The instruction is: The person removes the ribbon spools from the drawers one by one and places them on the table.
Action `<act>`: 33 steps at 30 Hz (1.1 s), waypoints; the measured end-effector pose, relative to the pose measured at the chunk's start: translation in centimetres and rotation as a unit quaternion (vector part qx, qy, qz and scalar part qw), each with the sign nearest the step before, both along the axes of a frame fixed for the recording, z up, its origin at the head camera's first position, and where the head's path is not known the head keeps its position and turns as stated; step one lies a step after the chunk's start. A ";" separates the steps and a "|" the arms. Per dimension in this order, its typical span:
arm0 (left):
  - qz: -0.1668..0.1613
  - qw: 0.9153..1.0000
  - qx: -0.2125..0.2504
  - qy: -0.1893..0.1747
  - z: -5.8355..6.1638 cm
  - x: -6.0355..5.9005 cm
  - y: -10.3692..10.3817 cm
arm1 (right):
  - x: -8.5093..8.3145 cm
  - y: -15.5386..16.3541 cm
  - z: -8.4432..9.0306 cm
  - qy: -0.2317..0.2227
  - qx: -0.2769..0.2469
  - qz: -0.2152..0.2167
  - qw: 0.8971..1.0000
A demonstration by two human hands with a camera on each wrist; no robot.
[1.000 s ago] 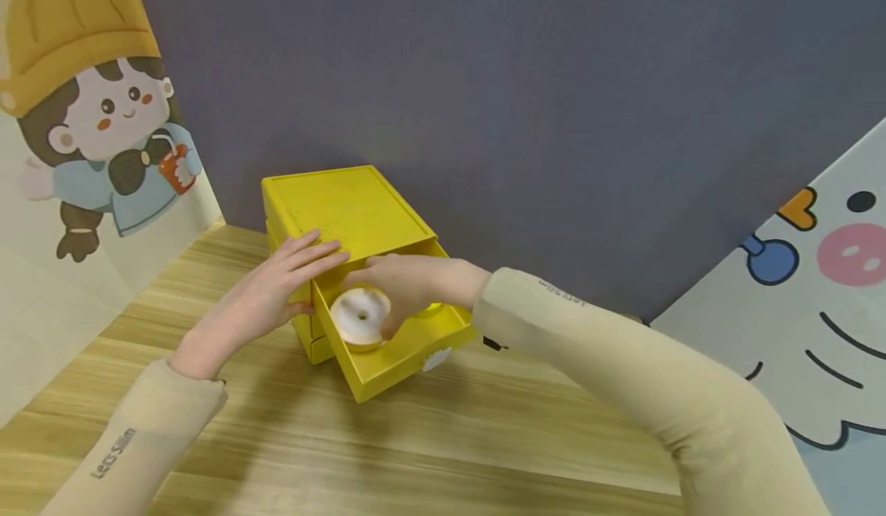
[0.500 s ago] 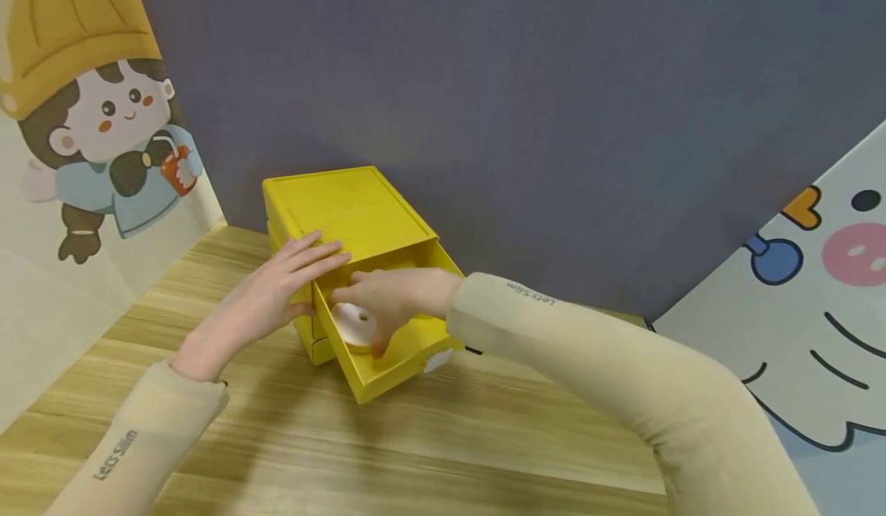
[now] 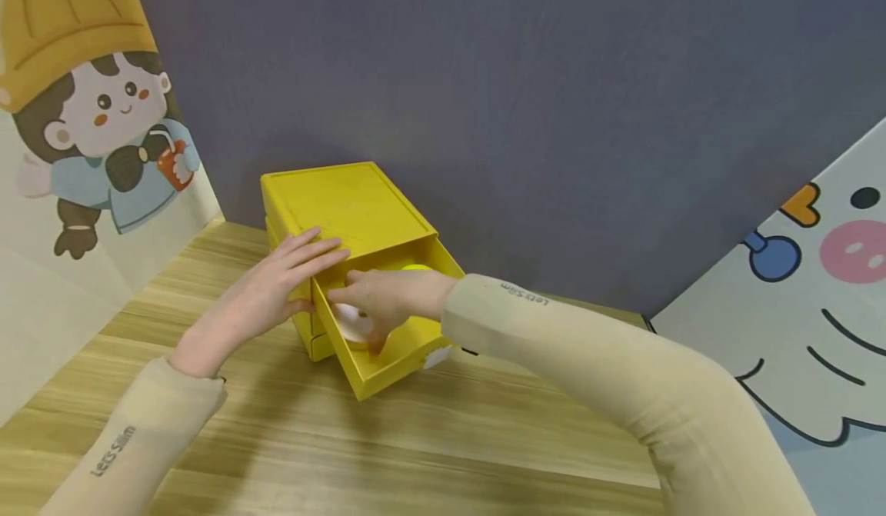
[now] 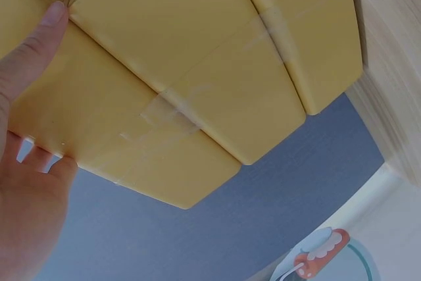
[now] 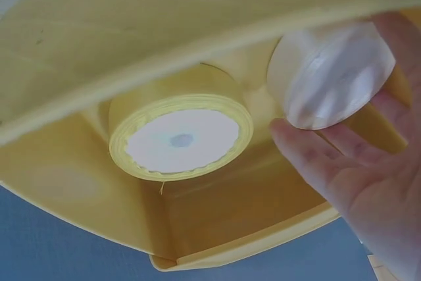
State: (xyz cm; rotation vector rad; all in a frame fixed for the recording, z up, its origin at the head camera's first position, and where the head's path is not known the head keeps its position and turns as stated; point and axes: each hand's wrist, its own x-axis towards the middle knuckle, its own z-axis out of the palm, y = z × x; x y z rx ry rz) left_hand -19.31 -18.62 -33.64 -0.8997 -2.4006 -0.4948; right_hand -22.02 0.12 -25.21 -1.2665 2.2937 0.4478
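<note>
A small yellow drawer cabinet (image 3: 349, 207) stands at the back with its top drawer (image 3: 388, 377) pulled out. My left hand (image 3: 277, 274) rests on the cabinet's front corner, fingers straight over the top and thumb (image 4: 43, 37) against the side. Inside the drawer, my right hand (image 3: 388, 297) has its fingers and thumb around a roll of white ribbon (image 5: 339, 74) by the left wall; the hand hides much of it in the head view. A roll of yellow ribbon (image 5: 183, 135) with a white face lies beside it in the drawer, mostly hidden by the right wrist from above.
The cabinet stands on a wood-grain tabletop (image 3: 346, 454), close to a dark grey-blue back wall (image 3: 526, 116). Panels with a cartoon child (image 3: 118, 116) and a cartoon pig snout (image 3: 861, 251) stand at either side. A white label (image 3: 437, 357) marks the drawer front.
My right hand has moved left and toward the drawer front, over the white ribbon roll, covering more of it. The left hand stays on the cabinet.
</note>
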 end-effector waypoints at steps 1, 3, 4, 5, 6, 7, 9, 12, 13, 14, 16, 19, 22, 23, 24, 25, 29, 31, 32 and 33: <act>0.000 1.000 -0.001 -0.001 0.0 0.0 0.0 | 0.0 0.0 0.0 -0.001 -0.001 0.000 1.000; 0.000 1.000 -0.002 -0.001 0.1 0.0 0.0 | -0.1 0.0 -0.1 -0.003 -0.007 0.001 1.000; -0.001 1.000 -0.002 -0.002 0.1 0.0 0.0 | -0.1 0.0 -0.1 -0.005 -0.011 0.002 1.000; 0.000 1.000 -0.003 0.000 0.1 0.0 0.0 | -0.1 0.0 -0.1 -0.004 -0.014 0.006 1.000; -0.001 1.000 -0.002 -0.001 0.1 0.0 0.0 | -0.1 0.0 -0.1 -0.004 -0.016 0.009 1.000; -0.002 1.000 -0.002 0.000 0.2 0.0 0.0 | -0.1 0.1 -0.1 -0.003 -0.018 0.012 1.000; -0.002 1.000 -0.001 0.000 0.2 0.0 0.1 | -0.2 0.1 -0.1 0.003 -0.020 0.021 1.000; -0.004 1.000 0.001 0.000 0.4 -0.1 0.1 | -0.3 0.1 -0.2 0.013 -0.024 0.031 0.999; -0.004 1.000 0.001 0.000 0.4 -0.1 0.2 | -0.3 0.1 -0.2 0.017 -0.025 0.036 0.999; -0.003 1.000 0.001 -0.001 0.4 -0.1 0.2 | -0.3 0.1 -0.2 0.020 -0.025 0.040 0.999; -0.005 1.000 0.000 -0.002 0.4 0.0 0.2 | -0.3 0.2 -0.3 0.023 -0.026 0.050 0.998; -0.003 1.000 -0.003 -0.006 0.3 0.0 0.1 | -0.4 0.4 -0.3 0.024 -0.030 0.062 0.997; -0.002 1.000 -0.005 -0.008 0.1 0.0 0.1 | -0.5 0.8 -0.1 0.024 -0.039 0.062 0.997; -0.002 1.000 -0.005 -0.008 0.1 0.0 0.1 | -0.5 0.9 0.1 0.023 -0.043 0.060 0.997; -0.002 1.000 -0.005 -0.007 0.0 0.0 0.1 | -0.5 1.1 0.3 0.023 -0.046 0.058 0.997; -0.002 1.000 -0.005 -0.006 0.0 0.0 0.1 | -0.5 1.3 0.4 0.020 -0.049 0.054 0.997; 0.000 1.000 -0.007 -0.001 0.0 0.0 0.0 | -0.5 2.0 1.2 0.006 -0.060 0.038 0.997; 0.001 1.000 -0.007 -0.002 0.0 0.0 0.1 | -0.5 2.5 1.7 -0.003 -0.063 0.029 0.998; 0.002 1.000 -0.008 -0.002 0.0 0.0 0.0 | -0.5 2.8 1.9 -0.006 -0.064 0.025 0.998; 0.002 1.000 -0.008 -0.002 0.0 0.0 0.0 | -0.5 3.1 2.1 -0.006 -0.066 0.022 0.998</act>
